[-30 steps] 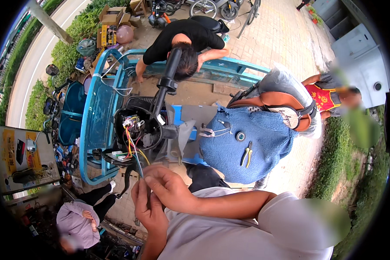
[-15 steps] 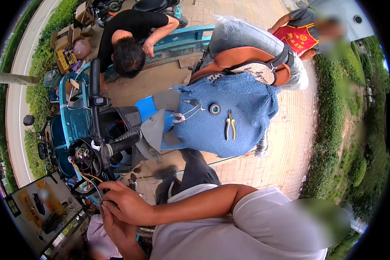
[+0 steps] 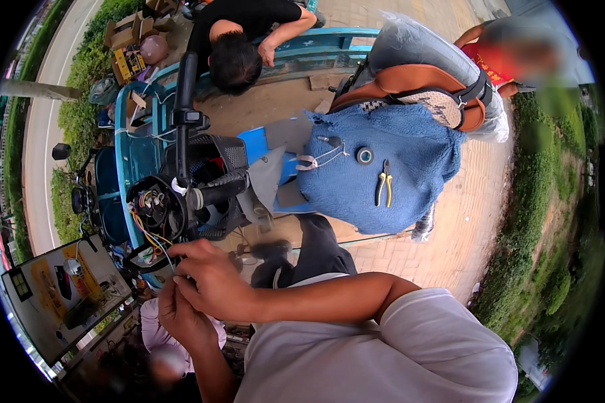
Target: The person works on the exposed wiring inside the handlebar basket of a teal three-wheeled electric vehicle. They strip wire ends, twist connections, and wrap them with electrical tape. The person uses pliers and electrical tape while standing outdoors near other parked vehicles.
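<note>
My right hand (image 3: 212,282) reaches across from the right, thumb and fingers pinched on thin wires (image 3: 163,250). Just below it, my left hand (image 3: 185,319) is closed against the same strands, fingertips meeting those of the right. These wires run from a round black housing (image 3: 141,201) below the handlebar (image 3: 185,121) of a two-wheeler, where more coloured wires bunch inside. The strand ends are hidden between my fingers. Right of the handlebar, a blue towel (image 3: 376,208) bears pliers with yellow handles (image 3: 384,188), a roll of tape (image 3: 364,156) and a small dark tool (image 3: 329,141) with pale cord.
A black basket (image 3: 234,153) hangs beside the handlebar. Behind the towel stands a brown seat back (image 3: 417,80). A person in black (image 3: 232,57) leans over a blue metal frame (image 3: 356,40); another in red (image 3: 487,64) is at the far right. Cardboard boxes (image 3: 124,32) lie at far left.
My view has turned, so the two-wheeler, towel and people sit further right in the picture. Both hands stay pinched together on the wires, with only slight finger movement.
</note>
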A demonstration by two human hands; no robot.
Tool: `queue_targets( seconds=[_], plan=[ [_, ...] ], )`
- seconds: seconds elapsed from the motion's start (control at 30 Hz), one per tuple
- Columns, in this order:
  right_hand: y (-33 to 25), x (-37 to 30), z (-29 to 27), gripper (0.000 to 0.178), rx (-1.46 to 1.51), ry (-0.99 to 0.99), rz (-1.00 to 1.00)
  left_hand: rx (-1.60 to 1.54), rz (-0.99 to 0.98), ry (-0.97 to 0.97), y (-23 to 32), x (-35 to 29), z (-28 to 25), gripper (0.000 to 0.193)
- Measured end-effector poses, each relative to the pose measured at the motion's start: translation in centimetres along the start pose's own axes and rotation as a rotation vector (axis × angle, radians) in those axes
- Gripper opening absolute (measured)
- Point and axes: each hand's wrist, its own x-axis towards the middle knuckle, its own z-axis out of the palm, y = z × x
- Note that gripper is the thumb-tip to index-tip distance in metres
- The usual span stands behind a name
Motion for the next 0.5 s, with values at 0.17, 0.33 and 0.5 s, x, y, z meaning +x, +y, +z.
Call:
queue_targets(
  seconds=[0.17,0.33,0.5],
  plan=[
    [0.8,1.0,-0.5,0.009,-0.193,-0.096,-0.238,-0.099,-0.171,-0.044,1.2,0.8,-0.4,0.020],
    [1.0,2.5,-2.1,0.014,-0.196,-0.206,-0.333,-0.159,-0.252,-0.147,1.8,1.1,-1.5,0.019],
    [0.0,3.7,-3.3,0.021,-0.295,-0.287,-0.494,-0.198,-0.212,-0.156,2.1,0.9,0.0,0.019]
  ],
)
